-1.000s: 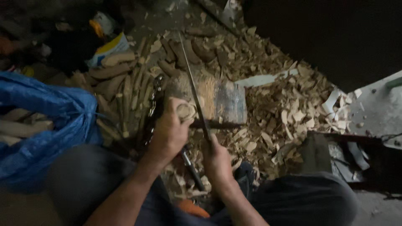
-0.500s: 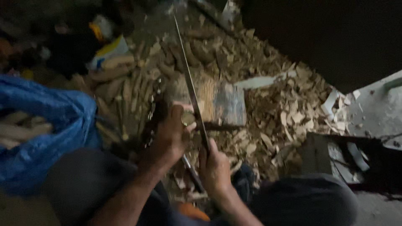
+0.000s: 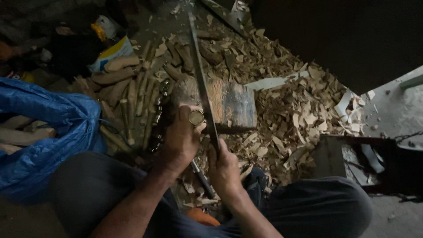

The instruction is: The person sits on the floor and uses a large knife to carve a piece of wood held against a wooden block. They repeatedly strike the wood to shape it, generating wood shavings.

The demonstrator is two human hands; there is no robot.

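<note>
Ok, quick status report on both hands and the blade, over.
Left hand grips a small round wood piece at the chopping block. Right hand holds the long blade, raised beside the piece. Wood chips all around.

blue plastic sack (image 3: 48, 128), crumpled, at the left edge, with pale wooden sticks (image 3: 20, 134) showing through its opening. row of rough-cut wooden billets (image 3: 128, 99) lying side by side on the ground just right of the sack. dark metal chain (image 3: 157, 117) running alongside the billets. thick litter of pale wood chips (image 3: 291, 119) spread across the ground to the right. long white offcut (image 3: 271, 82) lying on the chips. dark box-like container (image 3: 352, 161) at the right. yellow and white packaging (image 3: 108, 52) at upper left.
</note>
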